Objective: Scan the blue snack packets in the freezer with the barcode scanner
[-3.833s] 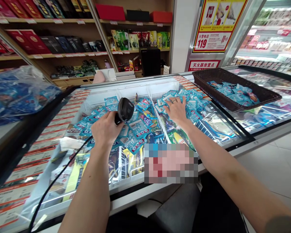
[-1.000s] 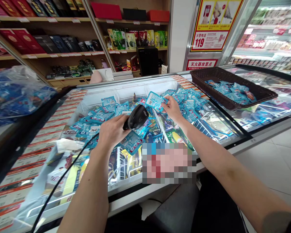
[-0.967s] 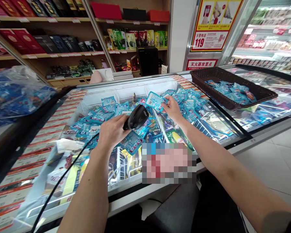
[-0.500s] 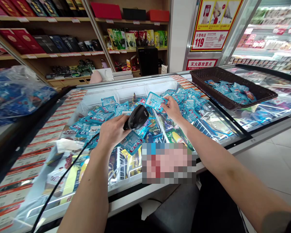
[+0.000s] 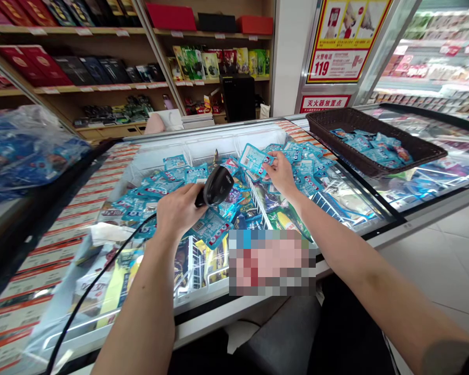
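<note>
My left hand (image 5: 180,211) is wrapped round the handle of a black corded barcode scanner (image 5: 218,186), whose head points right. Between the thumb and fingers of my right hand (image 5: 280,172) is a blue packet (image 5: 254,159), its barcode side facing up and toward the scanner. Scanner and packet are apart. Below the scanner, another blue packet (image 5: 211,228) lies on the glass top. Many similar blue packets lie in a pile left of the scanner (image 5: 148,195) and in another pile beyond my right hand (image 5: 307,159).
Under the glass of the chest freezer (image 5: 234,317) are bagged goods and white wire dividers (image 5: 260,203). A brown woven basket (image 5: 328,140) with blue packets stands at right. A clear bag of blue packets (image 5: 23,156) is at left. The scanner's black cable (image 5: 97,291) runs past my left forearm.
My right hand has shifted slightly right with the blue packet. My left hand has drawn the scanner slightly left, widening the gap between them.
</note>
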Demonstrator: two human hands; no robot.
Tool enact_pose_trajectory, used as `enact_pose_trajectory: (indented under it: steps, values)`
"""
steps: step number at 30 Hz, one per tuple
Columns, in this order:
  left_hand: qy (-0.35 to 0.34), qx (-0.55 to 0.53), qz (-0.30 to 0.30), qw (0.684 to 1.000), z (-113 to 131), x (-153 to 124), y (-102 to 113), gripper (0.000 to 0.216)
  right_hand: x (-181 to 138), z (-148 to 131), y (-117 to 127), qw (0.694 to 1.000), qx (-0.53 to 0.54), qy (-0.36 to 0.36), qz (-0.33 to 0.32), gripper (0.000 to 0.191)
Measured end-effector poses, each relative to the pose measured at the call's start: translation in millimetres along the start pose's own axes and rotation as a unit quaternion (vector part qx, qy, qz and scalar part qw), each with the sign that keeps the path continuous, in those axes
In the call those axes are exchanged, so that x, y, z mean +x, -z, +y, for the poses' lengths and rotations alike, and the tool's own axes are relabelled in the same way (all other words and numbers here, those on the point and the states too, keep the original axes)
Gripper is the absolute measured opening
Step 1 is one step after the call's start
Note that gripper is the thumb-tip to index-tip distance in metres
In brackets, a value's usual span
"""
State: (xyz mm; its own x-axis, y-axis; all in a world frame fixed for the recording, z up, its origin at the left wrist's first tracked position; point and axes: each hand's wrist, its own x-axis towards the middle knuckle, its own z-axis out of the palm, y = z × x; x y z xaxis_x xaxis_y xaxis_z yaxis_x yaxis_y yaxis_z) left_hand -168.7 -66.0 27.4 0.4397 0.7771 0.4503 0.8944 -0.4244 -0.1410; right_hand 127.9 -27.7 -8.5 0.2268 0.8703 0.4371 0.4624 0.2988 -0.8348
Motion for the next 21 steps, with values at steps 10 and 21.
enact_pose_trajectory:
  steps: [10, 21]
  values:
    - [0.089, 0.028, 0.018, 0.995, -8, -1, -4, 0.041, 3, -5, 26, 0.959, -0.269, 0.007, 0.089, 0.036]
    - [0.111, 0.020, 0.014, 0.994, -12, 2, -5, 0.041, -7, -19, 23, 0.926, -0.361, 0.105, -0.013, 0.030]
